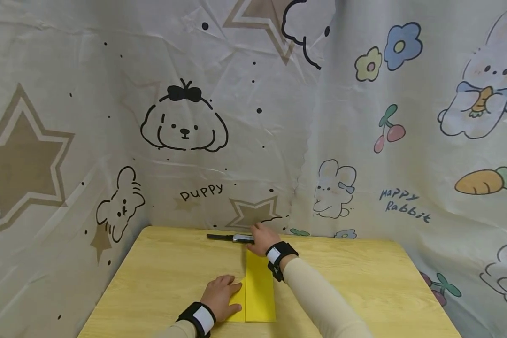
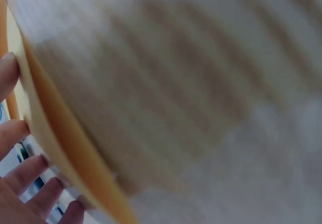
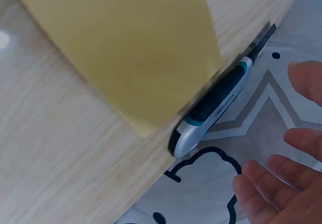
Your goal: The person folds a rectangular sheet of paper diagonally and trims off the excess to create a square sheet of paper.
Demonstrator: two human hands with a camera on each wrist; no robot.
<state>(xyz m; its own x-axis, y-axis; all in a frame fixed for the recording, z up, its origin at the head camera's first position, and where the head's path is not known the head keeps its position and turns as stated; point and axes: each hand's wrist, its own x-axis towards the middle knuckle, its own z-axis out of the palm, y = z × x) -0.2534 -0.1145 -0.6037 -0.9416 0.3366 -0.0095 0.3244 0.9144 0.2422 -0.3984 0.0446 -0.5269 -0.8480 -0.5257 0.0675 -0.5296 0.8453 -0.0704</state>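
A sheet of yellow paper [image 1: 259,295], with a straight fold or edge running lengthwise, lies near the table's front. On its left part rests my left hand [image 1: 220,296], fingers spread; the left wrist view shows those fingers [image 2: 26,173] beside a curved paper edge. My right hand [image 1: 265,239] reaches over the paper's far end, close to the handle of a utility knife [image 1: 241,238]. In the right wrist view the knife [image 3: 214,103] lies along the table's back edge, blade out, and my right hand [image 3: 282,183] hovers beside it with loose fingers, apart from it.
The wooden table [image 1: 173,267] meets a hanging cloth [image 1: 253,173] with cartoon prints at its back edge. The same cloth hangs on the left and right sides.
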